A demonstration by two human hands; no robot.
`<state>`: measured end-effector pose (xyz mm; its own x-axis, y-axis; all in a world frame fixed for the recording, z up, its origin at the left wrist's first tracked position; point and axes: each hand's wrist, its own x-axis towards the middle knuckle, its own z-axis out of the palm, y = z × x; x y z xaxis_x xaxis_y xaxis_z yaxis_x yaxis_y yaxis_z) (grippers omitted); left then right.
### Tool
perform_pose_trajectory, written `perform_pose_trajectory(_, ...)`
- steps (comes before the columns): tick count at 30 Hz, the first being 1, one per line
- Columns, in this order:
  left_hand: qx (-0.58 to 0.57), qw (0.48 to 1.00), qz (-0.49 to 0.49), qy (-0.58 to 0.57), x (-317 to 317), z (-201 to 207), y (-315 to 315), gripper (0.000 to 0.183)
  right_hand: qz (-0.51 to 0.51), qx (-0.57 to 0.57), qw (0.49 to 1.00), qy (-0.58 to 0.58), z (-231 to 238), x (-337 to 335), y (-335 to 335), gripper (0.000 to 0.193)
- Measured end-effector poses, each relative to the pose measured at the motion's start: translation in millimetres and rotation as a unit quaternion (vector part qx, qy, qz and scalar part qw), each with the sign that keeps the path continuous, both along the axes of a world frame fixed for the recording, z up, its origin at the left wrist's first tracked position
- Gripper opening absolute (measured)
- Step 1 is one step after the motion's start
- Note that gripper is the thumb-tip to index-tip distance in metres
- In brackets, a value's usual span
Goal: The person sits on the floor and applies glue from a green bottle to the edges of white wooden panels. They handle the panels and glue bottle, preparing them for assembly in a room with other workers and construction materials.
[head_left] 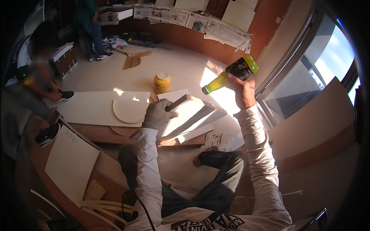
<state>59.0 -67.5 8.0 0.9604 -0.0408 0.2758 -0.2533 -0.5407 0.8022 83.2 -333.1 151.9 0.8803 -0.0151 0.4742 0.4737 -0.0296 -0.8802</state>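
Two hands: both gripping.
Left hand (157, 114): gloved, closed over the edge of the white board piece (189, 111) on the floor stack.
Right hand (242, 87): bare, wrapped around the raised yellow-green bottle (231, 74), nozzle tilted down-left.

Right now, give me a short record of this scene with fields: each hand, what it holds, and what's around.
left hand: gloved, gripping the edge of a pale wooden panel piece
right hand: bare, raised, holding a yellow-green bottle tilted nozzle-down toward the panel
posture: seated on the floor, legs in dark trousers
nearby: round board on a flat sheet, yellow jar, broom
others: one person crouching at left, one standing at the back
light: sun through the window
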Motion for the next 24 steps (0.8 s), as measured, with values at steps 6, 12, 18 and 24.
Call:
perform_pose_trajectory(6, 0.009, 1.000, -0.021, -0.014, -8, 2, -4, 0.034, 0.010, -0.021, 0.999, -0.044, 39, -22, 21, 0.040)
perform_pose_trajectory(12, -0.008, 0.999, -0.041, -0.005, -8, 0, -2, 0.036, -0.013, -0.042, 0.999, -0.006, 47, -35, 25, 0.035)
perform_pose_trajectory(18, 0.024, 1.000, -0.018, 0.000, -9, -1, -5, 0.042, -0.010, 0.017, 0.999, 0.028, 23, -27, 19, 0.030)
perform_pose_trajectory(24, 0.002, 0.999, -0.016, 0.038, -13, 7, 3, 0.042, -0.024, 0.043, 0.998, 0.037, 10, -26, 18, 0.028)
